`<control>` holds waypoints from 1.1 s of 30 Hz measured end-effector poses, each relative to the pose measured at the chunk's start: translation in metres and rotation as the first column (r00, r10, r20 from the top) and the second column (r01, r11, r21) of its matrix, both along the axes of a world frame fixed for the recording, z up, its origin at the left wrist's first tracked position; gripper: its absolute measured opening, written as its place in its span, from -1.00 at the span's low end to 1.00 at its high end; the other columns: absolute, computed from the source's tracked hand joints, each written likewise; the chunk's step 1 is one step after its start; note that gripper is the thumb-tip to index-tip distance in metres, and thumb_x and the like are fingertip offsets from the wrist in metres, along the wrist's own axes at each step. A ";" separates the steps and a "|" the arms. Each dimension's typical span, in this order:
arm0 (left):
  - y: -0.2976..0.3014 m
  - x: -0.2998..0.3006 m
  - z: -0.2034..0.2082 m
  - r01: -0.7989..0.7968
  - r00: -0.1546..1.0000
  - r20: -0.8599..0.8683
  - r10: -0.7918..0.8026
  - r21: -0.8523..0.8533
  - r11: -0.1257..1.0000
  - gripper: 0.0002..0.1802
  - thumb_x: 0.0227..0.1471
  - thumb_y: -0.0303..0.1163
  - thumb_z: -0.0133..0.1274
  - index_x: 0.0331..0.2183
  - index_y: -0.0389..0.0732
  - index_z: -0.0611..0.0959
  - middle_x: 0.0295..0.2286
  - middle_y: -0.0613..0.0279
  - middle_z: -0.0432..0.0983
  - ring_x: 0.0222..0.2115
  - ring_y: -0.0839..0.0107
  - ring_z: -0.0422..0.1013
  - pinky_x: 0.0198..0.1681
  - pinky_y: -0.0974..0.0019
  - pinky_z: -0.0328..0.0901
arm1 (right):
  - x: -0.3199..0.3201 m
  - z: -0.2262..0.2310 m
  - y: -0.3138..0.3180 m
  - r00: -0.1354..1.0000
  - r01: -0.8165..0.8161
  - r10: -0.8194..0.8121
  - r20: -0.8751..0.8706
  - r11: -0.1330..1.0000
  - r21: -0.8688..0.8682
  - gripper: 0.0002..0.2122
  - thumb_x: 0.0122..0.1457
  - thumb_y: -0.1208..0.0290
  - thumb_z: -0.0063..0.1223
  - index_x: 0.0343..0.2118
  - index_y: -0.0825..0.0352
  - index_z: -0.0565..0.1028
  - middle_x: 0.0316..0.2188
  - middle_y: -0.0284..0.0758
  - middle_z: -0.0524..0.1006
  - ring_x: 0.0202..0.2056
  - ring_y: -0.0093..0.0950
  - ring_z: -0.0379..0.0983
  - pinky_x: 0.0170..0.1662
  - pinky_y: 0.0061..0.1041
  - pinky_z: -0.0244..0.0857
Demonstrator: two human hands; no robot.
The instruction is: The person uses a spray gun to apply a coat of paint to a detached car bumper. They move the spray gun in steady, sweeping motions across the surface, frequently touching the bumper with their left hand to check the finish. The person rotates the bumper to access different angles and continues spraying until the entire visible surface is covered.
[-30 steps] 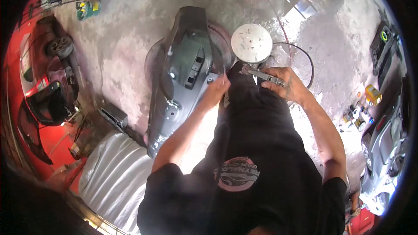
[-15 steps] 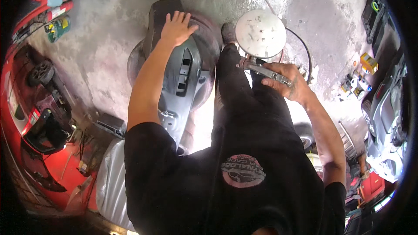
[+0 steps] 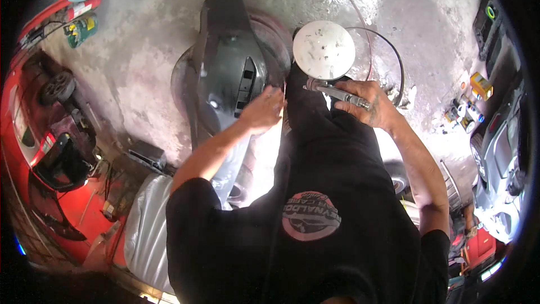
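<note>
My right hand (image 3: 368, 104) is closed round the handle of a metal spray gun (image 3: 337, 93). The gun's round white cup lid (image 3: 324, 50), speckled with dark marks, faces up above my thigh. On my left is a long dark grey car bumper (image 3: 225, 73) with a slotted opening, lying over dark round supports (image 3: 183, 76). My left hand (image 3: 264, 110) is at the bumper's right side, below the slot. Its fingers are curled in, the tips hidden; whether it holds anything or touches the bumper is unclear.
A hose (image 3: 400, 67) loops over the concrete floor beyond my right hand. Cans and bottles (image 3: 464, 112) stand at the right, near a silver car part (image 3: 498, 152). Red car bodywork (image 3: 73, 219) lines the left side, by a silver-covered object (image 3: 149, 236).
My left hand has come off the bumper's top, where it lay with fingers spread, and moved nearer and right with fingers curled. The spray gun stays in my right hand, its cup slightly further left.
</note>
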State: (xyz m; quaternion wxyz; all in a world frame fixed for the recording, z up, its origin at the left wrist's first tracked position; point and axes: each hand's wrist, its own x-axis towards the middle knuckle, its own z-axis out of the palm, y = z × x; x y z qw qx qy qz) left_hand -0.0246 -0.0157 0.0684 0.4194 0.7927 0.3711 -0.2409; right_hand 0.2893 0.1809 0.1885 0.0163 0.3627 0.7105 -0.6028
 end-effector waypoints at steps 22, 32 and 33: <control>0.179 -0.080 -0.048 -0.186 0.859 -0.239 0.453 0.677 0.712 -0.20 0.43 0.12 -0.21 0.36 -0.36 0.35 0.38 -0.23 0.16 0.43 -0.22 -0.01 0.45 -0.30 -0.08 | 0.020 0.007 -0.011 0.998 0.029 -0.028 0.048 1.000 -0.005 -0.66 0.22 0.34 0.37 -0.01 0.41 0.64 -0.20 -0.04 0.71 -0.21 -0.09 0.69 -0.07 -0.22 0.56; -0.044 -0.021 0.035 0.190 0.961 -0.186 -0.203 -0.085 0.978 -0.12 0.30 0.10 0.05 0.44 -0.16 0.25 0.48 -0.20 -0.18 0.52 -0.06 -0.30 0.55 -0.14 -0.35 | 0.031 0.005 -0.027 0.997 0.062 -0.062 -0.035 0.998 -0.008 -0.63 0.22 0.33 0.36 0.03 0.42 0.64 -0.10 -0.03 0.70 -0.09 -0.08 0.67 0.05 -0.18 0.52; -0.103 -0.030 0.024 -0.092 0.996 -0.001 0.092 -0.069 0.993 -0.22 0.30 0.01 0.08 0.42 -0.06 0.33 0.48 -0.16 -0.13 0.52 -0.01 -0.27 0.54 -0.17 -0.24 | 0.030 0.004 -0.028 0.997 0.043 -0.041 -0.069 0.999 0.024 -0.62 0.22 0.33 0.36 0.04 0.43 0.63 -0.10 -0.02 0.70 -0.09 -0.07 0.67 0.06 -0.17 0.52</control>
